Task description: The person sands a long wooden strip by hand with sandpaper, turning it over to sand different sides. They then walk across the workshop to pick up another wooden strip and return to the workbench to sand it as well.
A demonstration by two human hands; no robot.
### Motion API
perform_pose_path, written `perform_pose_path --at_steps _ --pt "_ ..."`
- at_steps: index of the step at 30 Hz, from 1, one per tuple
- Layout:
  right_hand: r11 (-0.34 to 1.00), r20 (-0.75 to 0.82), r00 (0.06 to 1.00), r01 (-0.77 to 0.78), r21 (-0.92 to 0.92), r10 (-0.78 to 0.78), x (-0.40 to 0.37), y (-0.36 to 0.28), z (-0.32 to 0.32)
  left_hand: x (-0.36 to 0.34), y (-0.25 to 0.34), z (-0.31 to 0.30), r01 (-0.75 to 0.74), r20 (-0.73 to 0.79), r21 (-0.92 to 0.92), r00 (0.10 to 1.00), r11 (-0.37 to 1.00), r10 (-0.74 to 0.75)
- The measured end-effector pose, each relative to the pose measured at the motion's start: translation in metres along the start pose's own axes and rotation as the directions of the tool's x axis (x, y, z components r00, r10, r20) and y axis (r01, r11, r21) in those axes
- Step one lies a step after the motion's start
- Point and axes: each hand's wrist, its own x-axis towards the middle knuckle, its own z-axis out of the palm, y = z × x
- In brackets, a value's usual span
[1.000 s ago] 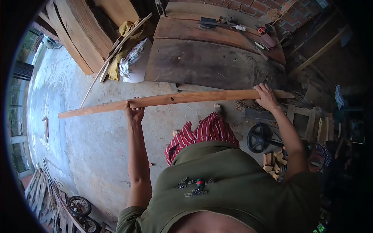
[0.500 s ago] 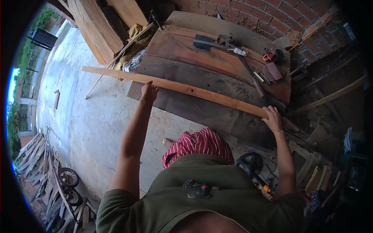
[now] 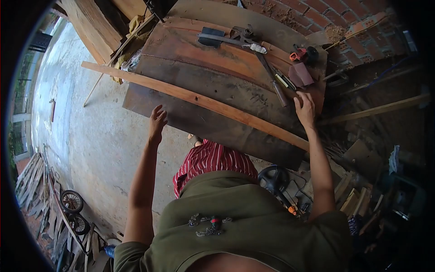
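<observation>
Flat and slantwise across the workbench (image 3: 226, 131): a long plank (image 3: 199, 100), left end jutting past the bench edge over open concrete floor (image 3: 90, 136). Left hand (image 3: 157, 119) just short of it on the near side, fingers spread, gripping nothing. Right hand (image 3: 304, 109) beyond it, likewise open and apart, beside hand tools (image 3: 276, 86); brick wall (image 3: 317, 13) close behind.

Single head-worn view, facing forward and steeply down, close above workbench (image 3: 213, 86) and floor (image 3: 90, 140); rim dark, probably lens-warped.

No readable text (anywhere visible)
</observation>
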Motion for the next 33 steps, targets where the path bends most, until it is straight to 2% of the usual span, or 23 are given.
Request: perform_pose_path --at_steps 2,3,5,6,7,9,10,11,12,13,14,15,16,17,19,20,22,25,27,29,30,33 --pt "0.987 -0.218 0.975 -0.083 -0.136 0.052 0.037 0.027 0.016 -0.008 -0.003 0.006 -0.019 0.006 0.003 1.0 1.0 0.019" --pt "0.938 -0.258 0.945 -0.263 -0.226 0.203 0.054 0.038 0.024 -0.015 -0.004 0.009 -0.04 0.02 0.01 0.999 0.999 0.039" --pt "0.82 -0.316 0.847 -0.511 -0.26 0.428 0.082 0.068 0.046 -0.03 -0.002 0.014 -0.062 0.011 0.021 0.998 0.998 0.062" --pt "0.883 -0.284 0.865 -0.458 -0.103 0.415 0.091 0.115 0.069 -0.038 -0.001 0.015 -0.078 0.003 0.088 0.997 0.993 0.078" --pt "0.874 -0.089 0.874 -0.484 -0.056 0.478 0.1 0.112 0.061 -0.043 0.002 0.016 -0.095 0.002 0.156 0.995 0.983 0.095" --pt "0.839 -0.079 0.835 -0.539 0.082 0.544 0.109 0.091 0.053 -0.048 -0.003 0.013 -0.092 -0.025 0.199 0.995 0.976 0.099" --pt "0.846 -0.068 0.844 -0.527 0.084 0.532 0.109 0.067 0.042 -0.048 -0.012 0.011 -0.156 -0.038 0.282 0.984 0.947 0.173" --pt "0.945 -0.245 0.916 -0.327 0.01 0.319 0.1 0.021 0.028 -0.05 -0.019 0.009 -0.208 -0.045 0.365 0.97 0.907 0.241" --pt "0.987 -0.393 0.916 -0.125 -0.099 0.076 0.088 -0.024 0.015 -0.053 -0.015 0.01 -0.226 -0.02 0.486 0.963 0.844 0.269" --pt "0.993 -0.397 0.913 0.055 -0.109 -0.094 0.076 -0.064 0.01 -0.052 -0.018 0.01 -0.212 -0.032 0.485 0.965 0.848 0.259" --pt "0.989 -0.266 0.953 0.143 -0.038 -0.148 0.059 -0.099 0.006 -0.048 -0.02 0.012 -0.297 0.032 0.612 0.936 0.733 0.352" --pt "0.965 -0.187 0.954 0.252 0.076 -0.235 0.04 -0.111 0.026 -0.044 -0.02 0.015 -0.376 0.117 0.716 0.896 0.589 0.429" --pt "0.925 -0.102 0.919 0.378 -0.035 -0.38 0.019 -0.125 0.039 -0.042 -0.012 0.025 -0.395 0.142 0.741 0.882 0.543 0.448" --pt "0.903 -0.039 0.903 0.429 0.024 -0.428 -0.007 -0.132 0.061 -0.039 -0.001 0.038 -0.399 0.149 0.739 0.882 0.543 0.446" --pt "0.895 0.184 0.878 0.443 0.042 -0.443 -0.059 -0.149 0.08 -0.032 0.017 0.06 -0.502 0.243 0.748 0.816 0.435 0.525" --pt "0.903 0.194 0.883 0.428 0.035 -0.427 -0.075 -0.15 0.091 -0.028 0.024 0.064 -0.509 0.258 0.741 0.818 0.437 0.514" --pt "0.912 0.332 0.861 0.41 -0.004 -0.386 -0.1 -0.148 0.097 -0.013 0.031 0.079 -0.586 0.431 0.801 0.707 0.124 0.561" --pt "0.939 0.326 0.884 0.34 0.049 -0.337 -0.107 -0.148 0.099 0.012 0.03 0.081 -0.6 0.544 0.797 0.673 -0.06 0.502" --pt "0.933 0.354 0.873 0.359 0.001 -0.336 -0.107 -0.144 0.094 0.02 0.032 0.08 -0.615 0.551 0.788 0.681 -0.032 0.482" --pt "0.927 0.349 0.861 0.367 0.078 -0.37 -0.106 -0.143 0.09 0.027 0.034 0.078 -0.64 0.575 0.765 0.63 -0.07 0.523" --pt "0.929 0.353 0.862 0.361 0.079 -0.365 -0.106 -0.146 0.087 0.026 0.036 0.08 -0.642 0.578 0.763 0.631 -0.069 0.517" --pt "0.927 0.325 0.87 0.365 0.082 -0.371 -0.099 -0.149 0.083 0.027 0.042 0.088 -0.659 0.535 0.752 0.612 0.0 0.582"
